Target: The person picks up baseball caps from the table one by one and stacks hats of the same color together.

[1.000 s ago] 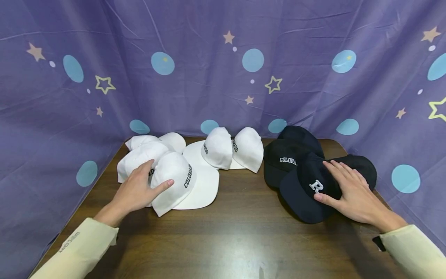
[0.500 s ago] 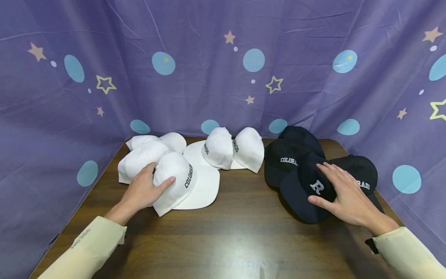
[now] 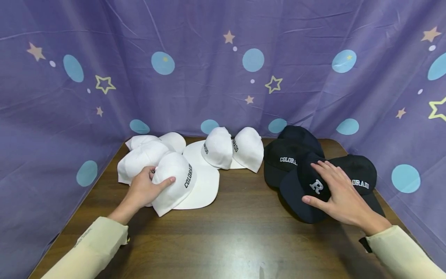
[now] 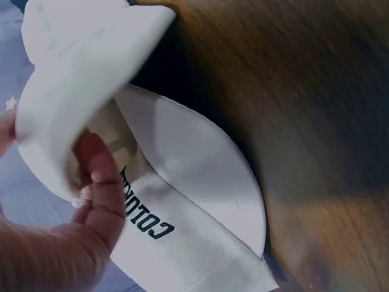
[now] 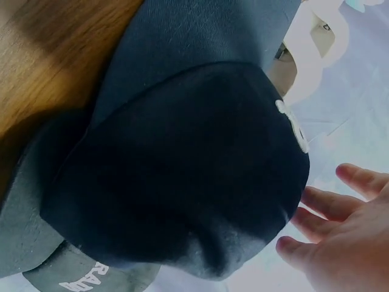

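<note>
Left hand (image 3: 144, 190) grips white cap (image 3: 174, 182) at near left of desk (image 3: 237, 240), thumb curled on crown. Right hand (image 3: 339, 195) rests flat, fingers spread, on dark cap (image 3: 306, 193) at right.

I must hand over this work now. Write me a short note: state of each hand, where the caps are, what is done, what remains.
Left hand: grips the nearest white cap.
Right hand: lies flat, fingers straight, on the dark cap with an R.
White caps lie grouped on the table's left, dark caps on its right.
Done: colours sit apart.
Left: likely to lift or stack both caps; neither is raised.
</note>
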Demonstrator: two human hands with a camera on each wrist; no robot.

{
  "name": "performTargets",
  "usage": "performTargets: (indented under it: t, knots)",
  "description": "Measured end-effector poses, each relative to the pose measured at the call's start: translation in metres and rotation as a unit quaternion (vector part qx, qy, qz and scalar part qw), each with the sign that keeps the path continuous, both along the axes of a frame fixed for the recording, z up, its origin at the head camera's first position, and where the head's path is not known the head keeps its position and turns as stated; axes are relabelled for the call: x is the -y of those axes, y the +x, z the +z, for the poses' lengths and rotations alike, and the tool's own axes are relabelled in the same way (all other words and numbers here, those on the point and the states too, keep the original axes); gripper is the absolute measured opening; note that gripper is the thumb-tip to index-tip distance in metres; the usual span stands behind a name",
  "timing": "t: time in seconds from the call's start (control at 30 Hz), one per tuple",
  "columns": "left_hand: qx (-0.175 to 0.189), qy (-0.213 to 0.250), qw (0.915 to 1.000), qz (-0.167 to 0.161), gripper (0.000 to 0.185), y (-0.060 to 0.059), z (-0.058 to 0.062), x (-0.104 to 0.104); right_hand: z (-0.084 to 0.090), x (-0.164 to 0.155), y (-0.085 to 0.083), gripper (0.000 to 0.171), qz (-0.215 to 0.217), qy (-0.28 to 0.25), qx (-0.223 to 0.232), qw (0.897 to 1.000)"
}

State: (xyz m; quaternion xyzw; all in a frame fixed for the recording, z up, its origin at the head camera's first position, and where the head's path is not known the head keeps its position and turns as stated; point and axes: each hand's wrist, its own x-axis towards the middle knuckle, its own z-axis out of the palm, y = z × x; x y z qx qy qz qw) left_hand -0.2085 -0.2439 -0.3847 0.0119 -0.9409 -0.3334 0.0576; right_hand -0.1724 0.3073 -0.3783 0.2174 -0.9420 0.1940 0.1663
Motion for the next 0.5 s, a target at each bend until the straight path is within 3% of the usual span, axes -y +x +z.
performTargets:
  t: [0.13, 0.27, 0.5]
  knots:
    - [0.032, 0.014, 0.9993, 0.011, 0.091, 0.0012, -0.0003, 0.0010, -0.0014, 0.0020, -0.0006, 0.097, 0.003, 0.002, -0.005, 1.000]
    - [0.059, 0.057, 0.9962, 0.027, 0.082, 0.0011, -0.0020, 0.0005, -0.0028, 0.0033, -0.0013, 0.096, 0.004, 0.005, -0.013, 1.000]
    - [0.046, 0.177, 0.9831, 0.006, 0.066, -0.0004, -0.0010, -0.0044, -0.0038, 0.0058, -0.0010, 0.096, 0.005, 0.006, -0.020, 1.000]
